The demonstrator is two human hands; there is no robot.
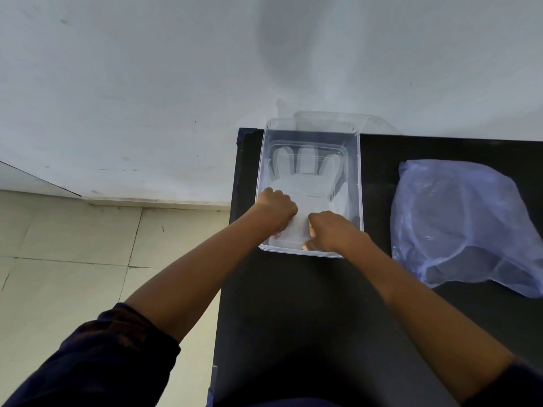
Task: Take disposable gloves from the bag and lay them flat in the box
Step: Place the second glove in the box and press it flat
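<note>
1. Translucent plastic is under both hands: a thin, see-through disposable glove (305,186) lies flat on the floor of the clear rectangular plastic box (360,183), its fingers spread toward the far end.
2. The left hand (277,205) is curled, knuckles up, with its fingertips down on the glove's cuff at the near left of the box; whether it pinches the film or only presses on it cannot be told.
3. The right hand (327,232) is likewise curled at the near right of the cuff, thumb tip low by the box's near wall; its hold is equally unclear.
4. The box stands at the far left corner of the black tabletop (293,304).
5. A crumpled pale blue plastic bag (464,224) lies on the table to the right, apart from the box.
</note>
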